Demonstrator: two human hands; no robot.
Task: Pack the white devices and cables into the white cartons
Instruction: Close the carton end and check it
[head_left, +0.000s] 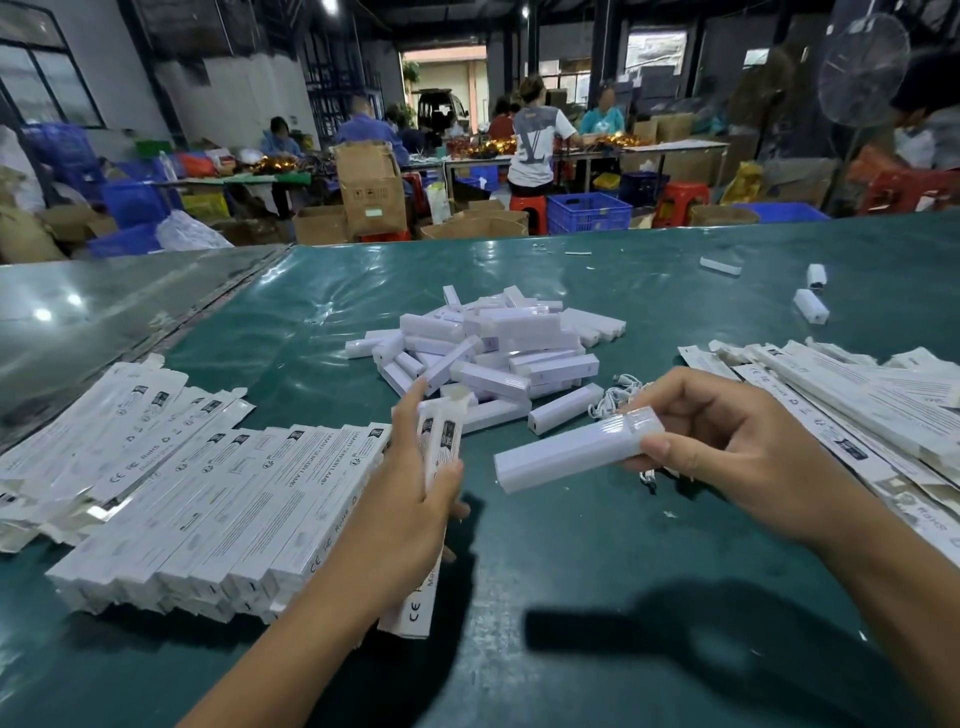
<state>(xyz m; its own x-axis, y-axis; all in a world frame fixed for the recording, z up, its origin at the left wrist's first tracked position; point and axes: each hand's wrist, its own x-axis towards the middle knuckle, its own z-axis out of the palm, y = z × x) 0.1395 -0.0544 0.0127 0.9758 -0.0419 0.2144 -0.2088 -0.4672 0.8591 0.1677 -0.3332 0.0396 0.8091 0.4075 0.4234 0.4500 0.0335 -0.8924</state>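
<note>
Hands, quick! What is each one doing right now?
Left hand: closed around a long white carton, held upright.
Right hand: pinching one end of a white device; a cable seems tucked under it too.

Left hand (415, 499) hides carton (440, 441) middle; flat cartons (883, 415) right of it cut by edge; print illegible.
</note>
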